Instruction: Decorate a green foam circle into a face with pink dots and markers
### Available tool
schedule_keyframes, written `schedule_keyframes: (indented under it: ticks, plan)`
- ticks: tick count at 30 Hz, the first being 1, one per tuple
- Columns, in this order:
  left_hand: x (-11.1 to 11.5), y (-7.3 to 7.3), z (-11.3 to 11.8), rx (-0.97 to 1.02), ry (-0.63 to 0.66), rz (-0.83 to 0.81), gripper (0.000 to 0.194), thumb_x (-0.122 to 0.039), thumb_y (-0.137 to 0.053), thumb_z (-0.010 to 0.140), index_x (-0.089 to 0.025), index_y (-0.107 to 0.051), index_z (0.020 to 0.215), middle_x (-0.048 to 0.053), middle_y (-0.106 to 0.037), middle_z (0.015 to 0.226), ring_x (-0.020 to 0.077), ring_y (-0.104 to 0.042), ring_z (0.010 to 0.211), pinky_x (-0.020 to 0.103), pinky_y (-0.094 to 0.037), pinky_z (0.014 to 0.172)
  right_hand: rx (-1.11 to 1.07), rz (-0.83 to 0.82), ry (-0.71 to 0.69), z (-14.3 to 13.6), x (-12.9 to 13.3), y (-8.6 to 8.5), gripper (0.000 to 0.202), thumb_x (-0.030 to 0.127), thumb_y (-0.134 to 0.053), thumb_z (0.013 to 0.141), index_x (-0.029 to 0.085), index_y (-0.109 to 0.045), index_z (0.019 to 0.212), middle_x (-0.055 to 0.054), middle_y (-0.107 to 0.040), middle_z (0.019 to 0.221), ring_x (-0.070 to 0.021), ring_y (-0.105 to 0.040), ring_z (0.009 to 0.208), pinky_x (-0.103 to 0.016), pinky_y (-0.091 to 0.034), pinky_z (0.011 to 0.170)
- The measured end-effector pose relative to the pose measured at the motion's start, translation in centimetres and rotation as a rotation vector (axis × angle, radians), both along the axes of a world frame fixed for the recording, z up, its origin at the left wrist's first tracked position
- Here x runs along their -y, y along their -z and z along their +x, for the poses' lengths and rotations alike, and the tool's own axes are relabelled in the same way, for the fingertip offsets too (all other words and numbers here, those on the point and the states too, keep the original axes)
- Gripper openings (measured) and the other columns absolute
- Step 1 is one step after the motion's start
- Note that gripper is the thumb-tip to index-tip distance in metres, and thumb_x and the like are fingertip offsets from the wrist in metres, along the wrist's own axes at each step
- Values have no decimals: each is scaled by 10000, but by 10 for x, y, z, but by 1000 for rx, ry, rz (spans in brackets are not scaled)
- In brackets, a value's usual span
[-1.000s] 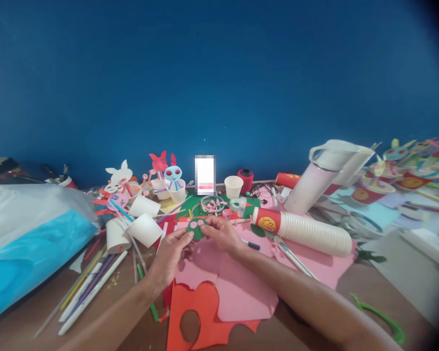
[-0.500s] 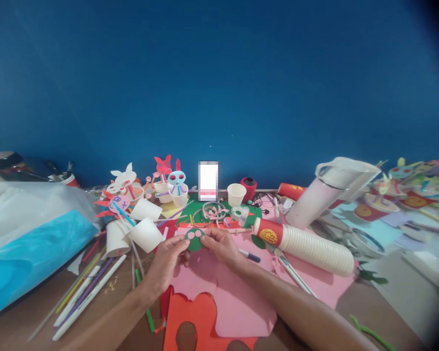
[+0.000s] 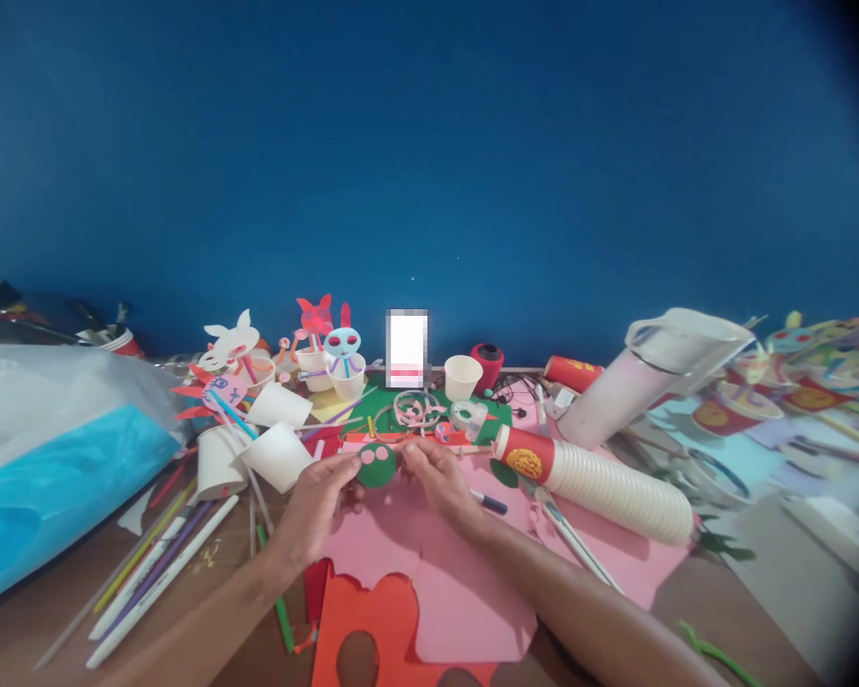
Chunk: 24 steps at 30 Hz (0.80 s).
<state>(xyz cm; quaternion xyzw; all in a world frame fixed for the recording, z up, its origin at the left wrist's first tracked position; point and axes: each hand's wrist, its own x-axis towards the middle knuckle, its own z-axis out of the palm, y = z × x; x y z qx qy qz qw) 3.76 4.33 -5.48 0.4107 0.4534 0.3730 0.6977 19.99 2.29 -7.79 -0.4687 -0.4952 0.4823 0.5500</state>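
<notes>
My left hand (image 3: 316, 506) pinches a green paper circle (image 3: 379, 471) by its left edge. Two small pink paper dots (image 3: 367, 457) sit side by side on the upper part of the circle. Just right of it, my right hand (image 3: 440, 487) is closed, thumb and fingertips together; whether anything small is between them I cannot make out. Below both hands lies pink paper (image 3: 472, 592), with cut-out orange paper (image 3: 358, 606) partly beside it. A dark-capped marker (image 3: 491, 501) rests by my right wrist.
A long stack of paper cups (image 3: 616, 491) lies to the right, near a leaning pitcher (image 3: 608, 391). White cups (image 3: 279, 456) and paper animal figures (image 3: 342, 343) stand at the left back. Markers (image 3: 161, 582) and a blue-and-white bag (image 3: 78, 477) occupy the left.
My right fingers have come off the green circle's right edge and sit slightly apart from it. My left hand keeps hold of the circle. The view has shifted slightly.
</notes>
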Motion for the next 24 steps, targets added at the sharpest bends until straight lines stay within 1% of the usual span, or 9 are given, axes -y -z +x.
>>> schedule_keyframes:
  ticks: [2,5,8,11,14,19,24]
  plan:
    - [-1,-1,0,-4,13,22,207,-345,-616,684,-139,-606,668,-20,-533,483,87,-473,432,198,-365,422,-61,-3,38,2,0,-6,224,391,-487,805,191,-588,808,-10,-599,729,-111,-541,574,-242,-437,578]
    - [-1,-4,-1,-19,-23,0,212,-353,-617,681,-142,-607,700,-25,-528,472,85,-466,415,192,-338,396,-234,-43,-11,2,0,-10,202,294,-496,786,206,-541,962,-38,-611,922,-131,-596,690,-268,-468,656]
    - [-2,-6,-2,8,-55,-1,196,-343,-617,688,-150,-595,716,-27,-536,488,81,-470,424,189,-345,406,-347,-39,-45,2,-3,-8,263,194,-514,740,213,-500,1002,-44,-590,1013,-124,-615,717,-273,-472,695]
    - [-5,-5,-5,61,-58,28,166,-310,-615,699,-148,-580,697,-28,-544,521,82,-480,454,200,-373,441,-368,-3,-38,2,-5,-4,295,136,-523,716,217,-496,998,-34,-588,1010,-117,-622,730,-274,-463,729]
    - [-7,-3,-8,86,-63,39,145,-288,-613,704,-146,-585,718,-29,-544,537,89,-484,471,210,-375,452,-364,17,-27,3,-6,-3,300,121,-539,705,214,-509,988,-25,-598,971,-110,-613,728,-269,-453,740]
    - [-10,-4,-8,76,-61,48,160,-296,-615,698,-137,-599,716,-25,-543,536,94,-476,470,223,-375,456,-345,5,-10,5,-4,-7,213,166,-537,729,199,-521,939,-20,-627,860,-106,-579,640,-261,-446,670]
    - [-10,-6,-7,90,-64,61,154,-291,-611,692,-139,-609,716,-20,-549,529,94,-471,478,218,-365,456,-340,13,5,7,-3,-8,177,206,-518,764,205,-528,941,-7,-618,783,-110,-556,638,-251,-428,643]
